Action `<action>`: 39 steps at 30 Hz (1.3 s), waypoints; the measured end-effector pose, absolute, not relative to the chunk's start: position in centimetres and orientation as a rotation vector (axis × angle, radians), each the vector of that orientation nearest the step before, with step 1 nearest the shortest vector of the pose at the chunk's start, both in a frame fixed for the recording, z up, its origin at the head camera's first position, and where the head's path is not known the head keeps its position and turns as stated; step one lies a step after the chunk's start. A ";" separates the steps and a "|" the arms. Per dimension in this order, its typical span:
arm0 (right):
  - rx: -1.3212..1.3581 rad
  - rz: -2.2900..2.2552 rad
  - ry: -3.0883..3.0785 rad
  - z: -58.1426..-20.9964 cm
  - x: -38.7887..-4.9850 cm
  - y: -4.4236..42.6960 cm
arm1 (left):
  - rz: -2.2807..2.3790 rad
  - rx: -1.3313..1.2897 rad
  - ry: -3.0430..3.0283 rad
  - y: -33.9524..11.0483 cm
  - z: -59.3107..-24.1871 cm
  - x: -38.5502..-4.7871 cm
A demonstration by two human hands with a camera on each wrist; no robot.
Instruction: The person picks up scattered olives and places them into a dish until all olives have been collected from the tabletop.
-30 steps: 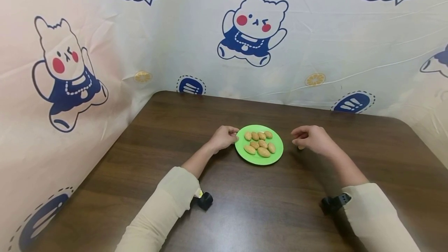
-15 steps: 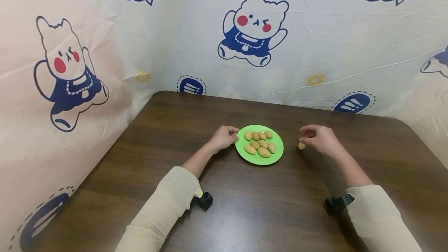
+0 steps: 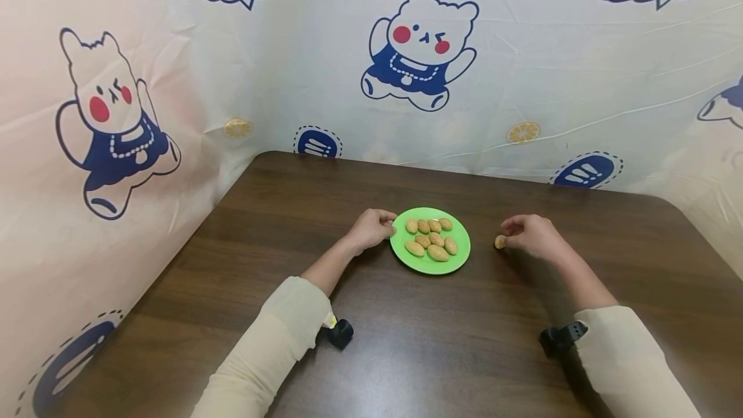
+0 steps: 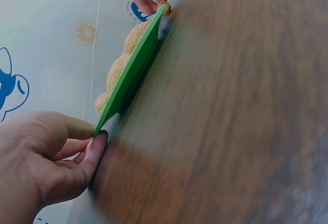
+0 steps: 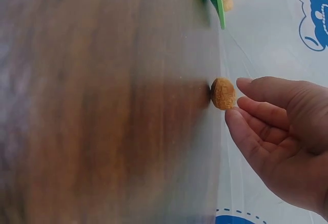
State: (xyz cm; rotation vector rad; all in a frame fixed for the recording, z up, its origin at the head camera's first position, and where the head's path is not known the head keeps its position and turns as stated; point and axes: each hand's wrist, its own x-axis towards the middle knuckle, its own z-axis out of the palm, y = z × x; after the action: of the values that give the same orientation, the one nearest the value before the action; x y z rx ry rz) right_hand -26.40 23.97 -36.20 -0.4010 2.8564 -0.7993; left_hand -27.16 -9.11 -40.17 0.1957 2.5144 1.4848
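Observation:
A round, light green plate (image 3: 429,267) lies on the table and bears several tan, oval, rough-surfaced nuts (image 3: 438,252). My left hand (image 3: 369,231) pinches its left rim between thumb and fingers, as the left wrist view (image 4: 56,157) shows from the side. Right of the plate, a single nut (image 5: 223,94) of the same look sits on the table. My right hand (image 3: 531,236) is at that nut, thumb and fingers parted. In the right wrist view, one fingertip (image 5: 231,115) is at the nut's lower edge, while the upper one stands slightly off it.
The dark brown wooden table (image 3: 429,353) has its far edge against a pale curtain (image 3: 325,50) with printed cartoon animals. Black wrist cameras are strapped to the left wrist (image 3: 340,334) and the right wrist (image 3: 560,339).
My right hand has shifted right, away from the plate, then down slightly behind the single nut, which shows more clearly. The left hand and plate have stayed in place.

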 end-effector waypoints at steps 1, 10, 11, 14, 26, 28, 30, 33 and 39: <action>-0.399 -0.794 2.855 -36.2 -26.4 23.9 | 1.486 0.194 2.513 -9.1 -40.2 -27.2; -0.420 -0.799 2.833 -36.5 -26.5 24.2 | 1.520 0.204 2.508 -9.0 -40.0 -27.0; -0.428 -0.810 2.827 -36.5 -26.5 24.2 | 1.521 0.204 2.506 -9.0 -40.0 -27.0; -0.465 -0.822 2.823 -36.6 -26.5 24.3 | 1.525 0.197 2.502 -9.0 -40.1 -27.0; -0.432 -0.765 2.794 -36.7 -26.6 23.9 | 1.505 0.202 2.512 -9.1 -40.1 -27.0; -0.433 -0.765 2.795 -36.8 -26.6 23.9 | 1.508 0.202 2.508 -9.1 -40.1 -27.0; -0.438 -0.763 2.800 -36.9 -26.6 23.9 | 1.509 0.204 2.507 -9.1 -40.1 -27.0; -0.448 -0.760 2.805 -37.0 -26.6 24.0 | 1.509 0.204 2.509 -9.1 -40.2 -27.0; -0.443 -0.757 2.806 -36.8 -26.5 23.9 | 1.511 0.205 2.513 -9.1 -40.2 -27.1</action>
State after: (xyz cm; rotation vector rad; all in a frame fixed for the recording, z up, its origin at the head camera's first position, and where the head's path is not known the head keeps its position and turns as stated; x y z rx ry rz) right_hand -26.46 23.93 -36.78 -0.4432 2.8062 -0.7573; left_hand -27.10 -9.07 -40.20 0.2054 2.5132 1.5109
